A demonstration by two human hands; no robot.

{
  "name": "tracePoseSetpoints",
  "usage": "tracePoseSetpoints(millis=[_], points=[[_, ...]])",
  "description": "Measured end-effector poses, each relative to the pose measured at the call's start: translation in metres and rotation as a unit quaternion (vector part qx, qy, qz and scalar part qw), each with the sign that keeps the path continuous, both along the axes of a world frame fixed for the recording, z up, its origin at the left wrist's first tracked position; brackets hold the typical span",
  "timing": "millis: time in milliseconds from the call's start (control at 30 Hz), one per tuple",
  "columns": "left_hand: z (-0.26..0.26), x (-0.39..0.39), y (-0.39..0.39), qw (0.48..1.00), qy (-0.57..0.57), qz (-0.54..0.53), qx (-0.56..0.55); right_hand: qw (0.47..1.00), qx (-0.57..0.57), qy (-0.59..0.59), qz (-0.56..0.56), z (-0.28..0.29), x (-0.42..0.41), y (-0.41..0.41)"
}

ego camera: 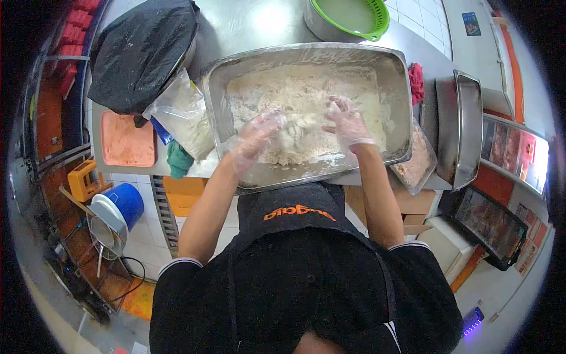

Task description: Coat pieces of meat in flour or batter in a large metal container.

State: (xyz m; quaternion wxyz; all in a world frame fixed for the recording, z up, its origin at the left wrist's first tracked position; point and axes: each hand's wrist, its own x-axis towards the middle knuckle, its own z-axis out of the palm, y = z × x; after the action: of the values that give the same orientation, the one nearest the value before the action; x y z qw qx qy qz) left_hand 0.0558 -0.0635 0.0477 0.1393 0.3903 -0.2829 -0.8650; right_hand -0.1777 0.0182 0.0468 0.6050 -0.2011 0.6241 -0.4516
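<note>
A large rectangular steel pan stands before me on the steel table. Pale flour covers much of its floor, with lumpier, clumped matter between my hands. My left hand, in a clear plastic glove, is over the left part of the flour, blurred, its fingers pointing inward. On the right, my right hand, gloved the same way, is at the flour with its fingers bent and apart. A small pale lump may lie at its fingertips. Whether the left hand holds anything cannot be told.
Left of the pan are a plastic bag of white powder, a green cloth, a pink tray and a black-covered container. Behind stands a green-rimmed basket in a metal pot. At right are a bag of pinkish food, a red cloth and a deep steel pan.
</note>
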Motion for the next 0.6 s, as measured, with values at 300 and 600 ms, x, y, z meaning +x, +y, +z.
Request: tracePoseSetpoints(millis=[300,600], points=[[-0.055,0.021,0.019,0.955,-0.176,0.233,-0.053,0.706,-0.121,0.535,0.448,-0.035,0.092,-0.023],[-0.041,0.029,0.02,0.946,-0.192,0.17,-0.197,0.769,-0.09,0.547,0.318,0.0,0.033,-0.027]])
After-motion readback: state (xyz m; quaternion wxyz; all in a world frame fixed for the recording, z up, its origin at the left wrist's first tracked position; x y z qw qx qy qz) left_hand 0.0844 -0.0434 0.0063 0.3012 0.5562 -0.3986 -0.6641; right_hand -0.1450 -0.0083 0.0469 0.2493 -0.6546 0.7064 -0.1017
